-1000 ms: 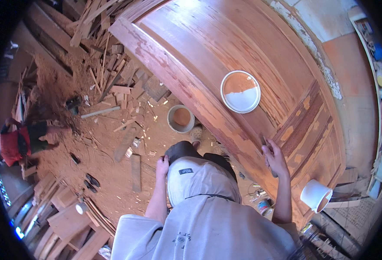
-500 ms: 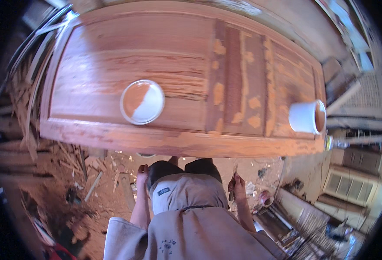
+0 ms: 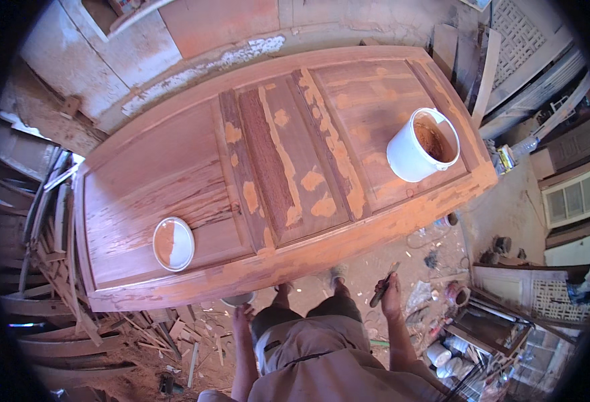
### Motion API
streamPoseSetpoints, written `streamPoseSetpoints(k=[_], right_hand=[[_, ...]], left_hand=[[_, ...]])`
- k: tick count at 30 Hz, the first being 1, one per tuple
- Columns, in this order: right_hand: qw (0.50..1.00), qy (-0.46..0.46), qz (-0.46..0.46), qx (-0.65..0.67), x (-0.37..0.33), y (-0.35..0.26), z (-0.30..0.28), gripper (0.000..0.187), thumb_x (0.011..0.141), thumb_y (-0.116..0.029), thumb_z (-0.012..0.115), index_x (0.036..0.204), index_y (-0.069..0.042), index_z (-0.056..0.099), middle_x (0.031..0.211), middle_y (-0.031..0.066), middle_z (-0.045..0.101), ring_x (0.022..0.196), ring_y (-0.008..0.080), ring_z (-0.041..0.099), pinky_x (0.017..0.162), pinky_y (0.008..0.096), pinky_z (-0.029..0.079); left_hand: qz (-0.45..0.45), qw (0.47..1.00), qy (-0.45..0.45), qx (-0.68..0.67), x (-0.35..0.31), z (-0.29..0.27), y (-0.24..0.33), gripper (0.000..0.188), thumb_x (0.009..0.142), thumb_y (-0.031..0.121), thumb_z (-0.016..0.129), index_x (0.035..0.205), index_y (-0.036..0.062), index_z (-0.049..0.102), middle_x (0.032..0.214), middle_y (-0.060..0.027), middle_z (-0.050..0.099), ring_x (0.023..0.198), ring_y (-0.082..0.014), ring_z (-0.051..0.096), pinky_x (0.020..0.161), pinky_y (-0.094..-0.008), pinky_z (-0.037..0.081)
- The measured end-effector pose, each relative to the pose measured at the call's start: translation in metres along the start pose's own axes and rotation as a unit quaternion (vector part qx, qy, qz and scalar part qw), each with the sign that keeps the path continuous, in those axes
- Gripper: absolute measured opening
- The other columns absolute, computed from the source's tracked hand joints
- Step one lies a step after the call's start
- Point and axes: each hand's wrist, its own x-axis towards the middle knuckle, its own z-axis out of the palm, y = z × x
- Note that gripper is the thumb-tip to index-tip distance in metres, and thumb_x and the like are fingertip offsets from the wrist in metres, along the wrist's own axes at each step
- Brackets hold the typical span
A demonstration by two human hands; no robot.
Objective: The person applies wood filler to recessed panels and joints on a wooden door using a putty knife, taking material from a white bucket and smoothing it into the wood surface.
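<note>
A reddish wooden door panel (image 3: 154,167), patched with orange-brown filler, lies flat before me. To the right of my legs, apart from the door, my right hand (image 3: 390,300) is closed round a putty knife (image 3: 380,292) with a dark handle; its blade points up. My left hand (image 3: 243,315) hangs by my left thigh, fingers curled, just below the door's near edge. Beside those fingers shows a pale round dish-like thing (image 3: 239,299), partly hidden under the door. A white bucket (image 3: 405,157) with brown filler inside stands on the door's right part. A white lid (image 3: 185,246), partly coated with filler, rests near the left front.
Wood scraps (image 3: 174,328) litter the floor at left, beside stacked boards (image 3: 60,261). Along the far side runs a wall (image 3: 231,30). On the right are a bottle (image 3: 525,147), a louvred frame (image 3: 571,201) and white containers (image 3: 439,354).
My view has turned, so the door now slants up toward the right and the bucket's inside shows. My right hand has lifted the putty knife outward, showing more of it.
</note>
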Motion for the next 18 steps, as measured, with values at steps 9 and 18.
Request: streamPoseSetpoints(k=[9, 18], right_hand=[[0.983, -0.06, -0.132, -0.115, 0.105, -0.032, -0.021, 0.043, 0.106, -0.043, 0.045, 0.079, -0.01, 0.05, 0.064, -0.0018, 0.046, 0.057, 0.0086, 0.044, 0.054, 0.0261, 0.039], [0.977, -0.051, -0.177, -0.104, 0.138, -0.008, -0.014, 0.038, 0.106, -0.036, 0.046, 0.08, -0.009, 0.05, 0.065, -0.0038, 0.045, 0.059, 0.0061, 0.042, 0.054, 0.0245, 0.037]], left_hand=[[0.013, 0.997, -0.073, 0.014, -0.09, 0.156, -0.012, 0.036, 0.101, 0.032, 0.055, 0.119, 0.0017, 0.061, 0.103, -0.0073, 0.07, 0.088, -0.0145, 0.067, 0.071, -0.0261, 0.05], [-0.025, 0.998, -0.015, 0.047, -0.134, 0.203, -0.026, 0.038, 0.103, 0.033, 0.05, 0.12, 0.0006, 0.06, 0.116, -0.0143, 0.067, 0.101, -0.0227, 0.067, 0.084, -0.0326, 0.053]])
